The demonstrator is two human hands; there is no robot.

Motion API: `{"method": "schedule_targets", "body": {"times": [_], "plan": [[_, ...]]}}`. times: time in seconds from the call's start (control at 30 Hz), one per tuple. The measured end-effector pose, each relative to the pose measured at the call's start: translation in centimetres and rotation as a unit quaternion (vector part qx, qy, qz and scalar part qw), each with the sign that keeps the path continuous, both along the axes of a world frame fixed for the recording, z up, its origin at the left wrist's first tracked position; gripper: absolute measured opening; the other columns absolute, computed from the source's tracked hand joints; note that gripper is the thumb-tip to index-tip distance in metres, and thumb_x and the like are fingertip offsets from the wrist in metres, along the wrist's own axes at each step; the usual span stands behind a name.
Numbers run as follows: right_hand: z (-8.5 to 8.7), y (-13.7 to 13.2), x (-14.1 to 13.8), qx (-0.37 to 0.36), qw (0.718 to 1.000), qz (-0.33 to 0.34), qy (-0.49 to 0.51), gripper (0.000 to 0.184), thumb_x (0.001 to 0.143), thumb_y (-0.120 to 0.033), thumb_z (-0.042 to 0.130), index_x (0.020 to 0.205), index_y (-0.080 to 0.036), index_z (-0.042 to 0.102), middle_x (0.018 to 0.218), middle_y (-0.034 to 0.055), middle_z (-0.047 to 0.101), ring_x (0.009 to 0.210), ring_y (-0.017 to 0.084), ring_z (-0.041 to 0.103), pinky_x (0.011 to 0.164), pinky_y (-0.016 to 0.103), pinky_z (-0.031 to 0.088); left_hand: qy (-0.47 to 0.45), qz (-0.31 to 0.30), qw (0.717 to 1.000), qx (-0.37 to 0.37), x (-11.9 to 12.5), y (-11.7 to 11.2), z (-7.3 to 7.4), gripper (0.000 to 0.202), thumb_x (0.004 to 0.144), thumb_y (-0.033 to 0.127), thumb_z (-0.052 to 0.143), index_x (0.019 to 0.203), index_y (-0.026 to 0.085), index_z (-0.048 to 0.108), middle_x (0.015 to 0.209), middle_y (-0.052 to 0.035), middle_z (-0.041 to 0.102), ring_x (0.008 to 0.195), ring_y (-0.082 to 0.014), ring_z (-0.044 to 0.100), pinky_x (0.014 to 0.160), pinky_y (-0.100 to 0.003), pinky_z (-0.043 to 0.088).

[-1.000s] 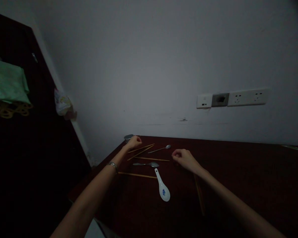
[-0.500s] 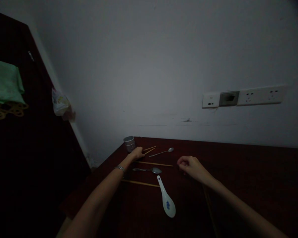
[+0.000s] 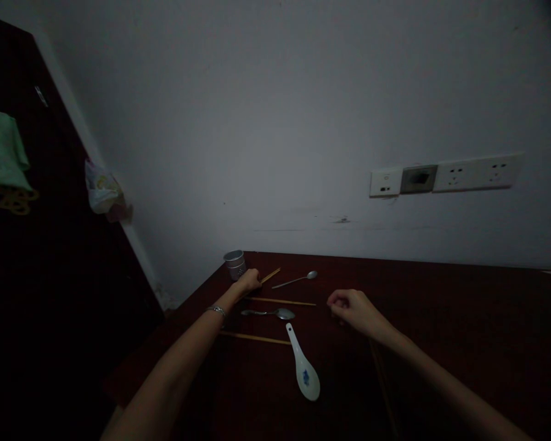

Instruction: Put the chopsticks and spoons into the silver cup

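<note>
Step in hand, as judged: gathering the pair of chopsticks [image 3: 272, 274], left of centre in the lower half of the frame; the left hand [image 3: 249, 280] appears closed on it, beside the metal cup [image 3: 236, 266]; exact fingertip placement cannot be told. The right hand [image 3: 354, 311], right of lower centre, has curled fingers; whether the fingertips meet cannot be told, and no held item shows. Any lift from here calls for pinching both sticks together, clear of the cup and the long-handled spoon [image 3: 311, 275].
</note>
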State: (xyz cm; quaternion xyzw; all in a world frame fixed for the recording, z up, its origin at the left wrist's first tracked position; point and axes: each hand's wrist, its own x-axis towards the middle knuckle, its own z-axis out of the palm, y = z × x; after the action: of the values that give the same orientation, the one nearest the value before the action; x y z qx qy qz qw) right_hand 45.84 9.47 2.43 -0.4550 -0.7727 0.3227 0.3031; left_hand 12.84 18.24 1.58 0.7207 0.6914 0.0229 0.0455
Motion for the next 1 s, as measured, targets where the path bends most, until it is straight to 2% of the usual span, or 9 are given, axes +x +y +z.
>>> {"method": "schedule_targets", "body": {"times": [0.23,0.47,0.7,0.83,1.0], "plan": [[-0.2,-0.1,0.1,-0.016,1.000,0.000,0.000,0.016,0.068,-0.017,0.046,0.072,-0.014,0.060,0.056,0.0010,0.060,0.045,0.010,0.054,0.042,0.017,0.038,0.011,0.030,0.999,-0.017,0.7,-0.2,0.3,0.014,0.062,0.014,0.057,0.072,0.009,0.066,0.072,-0.0107,0.065,0.066,-0.0167,0.061,0.056,-0.020,0.043],[-0.2,-0.3,0.0,-0.015,1.000,-0.007,-0.010,0.016,0.068,-0.016,0.046,0.073,-0.014,0.062,0.059,0.0019,0.062,0.046,0.010,0.056,0.044,0.017,0.039,0.041,0.031,0.999,-0.004,1.2,0.3,0.1,0.025,0.056,0.015,0.061,0.079,0.007,0.065,0.082,-0.0161,0.065,0.076,-0.0229,0.061,0.061,-0.024,0.044],[-0.3,-0.5,0.1,-0.015,1.000,-0.004,0.005,0.015,0.068,-0.018,0.045,0.072,-0.015,0.060,0.057,0.0009,0.061,0.045,0.009,0.055,0.041,0.016,0.038,0.019,0.044,0.999,0.006,0.9,0.1,0.3,0.020,0.053,0.015,0.062,0.072,0.009,0.064,0.074,-0.0120,0.064,0.072,-0.0204,0.061,0.058,-0.021,0.042],[-0.2,-0.5,0.1,-0.019,1.000,-0.004,0.019,0.014,0.068,-0.018,0.046,0.072,-0.014,0.059,0.056,0.0008,0.060,0.043,0.010,0.054,0.041,0.018,0.038,-0.024,0.045,0.998,0.024,0.8,0.1,2.1,0.014,0.053,0.017,0.063,0.065,0.010,0.064,0.066,-0.0083,0.062,0.066,-0.0181,0.059,0.054,-0.021,0.040],[0.4,-0.8,0.1,-0.017,0.998,0.002,0.052,0.013,0.069,-0.018,0.047,0.072,-0.013,0.059,0.056,0.0012,0.060,0.044,0.010,0.053,0.042,0.018,0.039,-0.100,0.014,0.992,0.069,2.4,0.6,6.8,0.016,0.061,0.024,0.058,0.068,0.011,0.065,0.061,-0.0031,0.059,0.061,-0.0138,0.055,0.052,-0.020,0.038]]}}
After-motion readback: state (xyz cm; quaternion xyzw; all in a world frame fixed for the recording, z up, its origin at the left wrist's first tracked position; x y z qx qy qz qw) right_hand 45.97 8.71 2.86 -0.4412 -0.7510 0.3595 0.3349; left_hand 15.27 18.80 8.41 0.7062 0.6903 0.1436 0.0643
